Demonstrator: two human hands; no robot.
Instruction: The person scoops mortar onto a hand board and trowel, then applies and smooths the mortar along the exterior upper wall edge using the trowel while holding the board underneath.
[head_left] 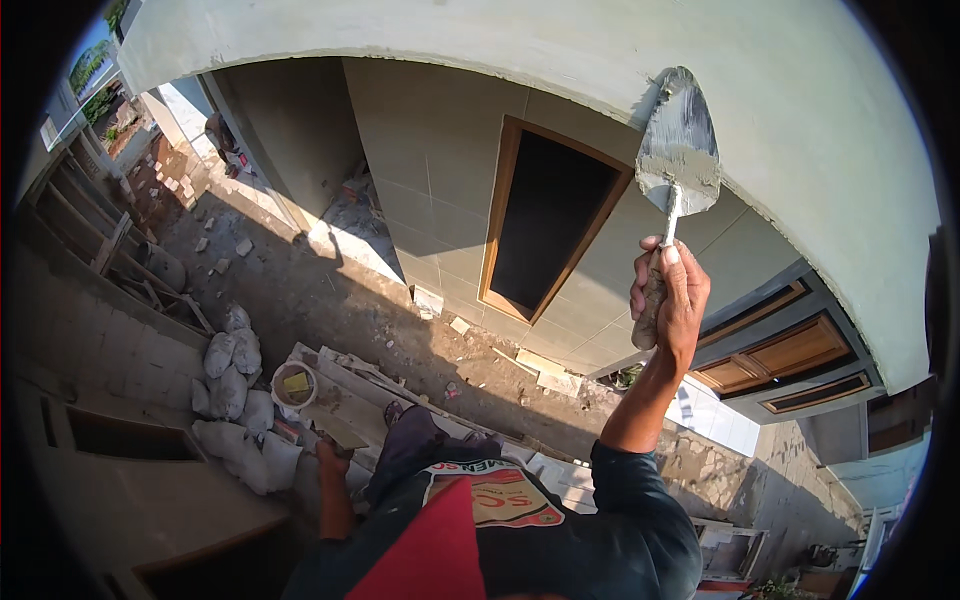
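Note:
Raised on my outstretched right arm, my right hand (676, 295) is closed round the handle of a pointed trowel (680, 150). Wet grey mortar smears the blade, whose tip and edge lie against or just in front of the lower edge of a pale plastered wall band (520, 40); I cannot tell whether they touch. Down by my left side, my left hand (332, 468) is closed on a flat, greyish-tan board-like tool (341, 430), its handle hidden by the fingers. A pale bucket (312, 388) with something yellow inside stands just beyond that hand.
I stand high on a narrow platform (350, 395). Several filled sacks (229, 390) are piled at the left. Below runs a dirt passage (270, 290) strewn with rubble. A wood-framed window (550, 215) is in the facing wall, and wooden doors (775, 365) are at the right.

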